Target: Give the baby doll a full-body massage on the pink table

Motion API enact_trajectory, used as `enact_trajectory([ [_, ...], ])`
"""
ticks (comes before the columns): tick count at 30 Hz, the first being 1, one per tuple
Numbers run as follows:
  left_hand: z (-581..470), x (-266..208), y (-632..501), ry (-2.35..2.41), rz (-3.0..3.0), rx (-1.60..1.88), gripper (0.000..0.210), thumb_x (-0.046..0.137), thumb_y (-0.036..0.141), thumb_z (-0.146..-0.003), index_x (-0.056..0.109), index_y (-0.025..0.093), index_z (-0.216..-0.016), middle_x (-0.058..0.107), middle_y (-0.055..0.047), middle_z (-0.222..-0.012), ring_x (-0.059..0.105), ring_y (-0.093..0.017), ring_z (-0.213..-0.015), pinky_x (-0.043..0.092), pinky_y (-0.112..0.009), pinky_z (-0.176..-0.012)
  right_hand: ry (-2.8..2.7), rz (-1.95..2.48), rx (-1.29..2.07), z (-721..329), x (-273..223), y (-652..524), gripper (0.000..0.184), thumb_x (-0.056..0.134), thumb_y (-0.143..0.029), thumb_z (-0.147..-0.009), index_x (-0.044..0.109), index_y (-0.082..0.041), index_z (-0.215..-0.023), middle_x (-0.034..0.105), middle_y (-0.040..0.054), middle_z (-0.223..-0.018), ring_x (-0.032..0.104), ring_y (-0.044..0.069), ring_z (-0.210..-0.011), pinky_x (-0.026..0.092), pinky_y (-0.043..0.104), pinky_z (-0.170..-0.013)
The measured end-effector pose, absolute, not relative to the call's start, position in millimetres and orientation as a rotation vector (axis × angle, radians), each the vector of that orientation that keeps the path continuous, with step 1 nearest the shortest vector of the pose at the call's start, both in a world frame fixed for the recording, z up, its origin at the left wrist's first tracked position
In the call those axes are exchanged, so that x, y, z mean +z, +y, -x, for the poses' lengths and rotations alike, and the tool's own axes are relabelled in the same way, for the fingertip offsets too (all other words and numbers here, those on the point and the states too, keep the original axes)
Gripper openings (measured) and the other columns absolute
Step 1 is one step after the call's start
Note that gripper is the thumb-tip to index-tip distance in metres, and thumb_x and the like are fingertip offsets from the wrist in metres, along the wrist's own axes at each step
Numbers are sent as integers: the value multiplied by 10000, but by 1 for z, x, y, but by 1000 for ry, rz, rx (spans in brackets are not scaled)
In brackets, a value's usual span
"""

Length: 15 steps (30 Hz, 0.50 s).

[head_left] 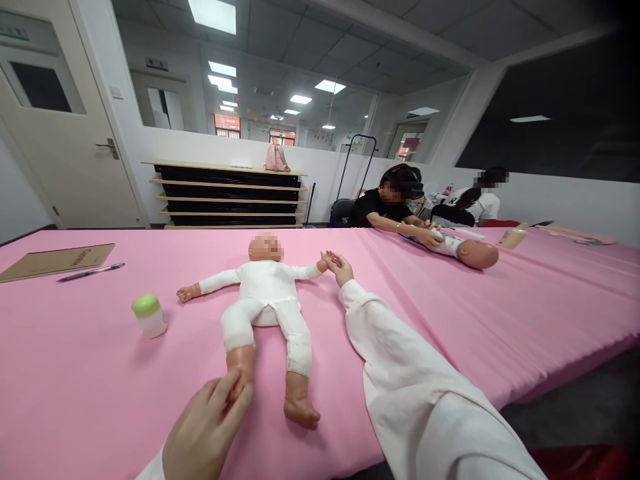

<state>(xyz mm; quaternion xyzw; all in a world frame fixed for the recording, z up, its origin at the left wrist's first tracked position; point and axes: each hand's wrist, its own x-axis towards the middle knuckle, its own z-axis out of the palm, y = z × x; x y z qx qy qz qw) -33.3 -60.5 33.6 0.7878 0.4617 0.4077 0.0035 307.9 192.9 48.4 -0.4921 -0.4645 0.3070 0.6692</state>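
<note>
A baby doll (269, 283) with a white cloth body lies on its back on the pink tablecloth (195, 393), head away from me. Its arms are spread and its legs point toward me. My left hand (210, 417) is closed around the doll's foot on the left side, and the fingers hide most of that foot. With fingertips pinched, my right hand (340, 267) holds the doll's hand on the right side. The doll's other foot (301, 408) and other hand (189, 293) lie untouched on the cloth.
Left of the doll stands a jar with a green lid (149, 316). Farther left lie a pen (91, 272) and a brown notebook (57, 261). Across the table, a co-worker (387, 200) handles a second doll (477, 255) near a bottle (513, 236). Another person sits behind.
</note>
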Motion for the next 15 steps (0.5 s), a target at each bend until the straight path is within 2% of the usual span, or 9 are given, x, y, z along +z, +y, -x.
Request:
enact_trajectory([
  [3,29,81,-45,1220,-3018,1347,351,328,37,-826,583,182,-1019,603,-97,-1026,555,-175,-785,478,-293,-612,-1284,1072,598,-287,65,197,330,664,-271,-624,624,-174,-937,640,62,-1059,578,183,-995,447,342,-913],
  [6,4,117,-17,1022,-3172,1172,285,335,13,-822,591,129,-867,572,-113,-992,514,-196,-906,488,-318,-701,-1514,1072,638,-257,74,200,277,602,-193,-670,648,-185,-943,654,45,-1039,598,164,-942,465,329,-874],
  [7,-7,123,-5,992,-3184,1102,273,337,16,-826,587,126,-838,565,-107,-963,508,-187,-885,488,-307,-689,-1584,1075,673,-246,75,200,279,590,-174,-677,651,-185,-949,658,41,-1031,604,161,-929,470,324,-861],
  [11,-51,118,44,935,-3272,629,203,388,47,-831,573,131,-817,559,-80,-890,506,-182,-836,477,-297,-661,-1921,1055,784,-218,75,201,267,599,-177,-695,669,-179,-953,683,36,-967,618,175,-908,478,305,-823],
  [15,-75,93,76,881,-3347,414,188,379,107,-857,565,127,-839,556,-91,-879,506,-193,-805,460,-338,-665,-2169,1074,696,-213,76,205,223,608,-250,-723,692,-192,-921,695,32,-922,624,175,-864,476,276,-779],
])
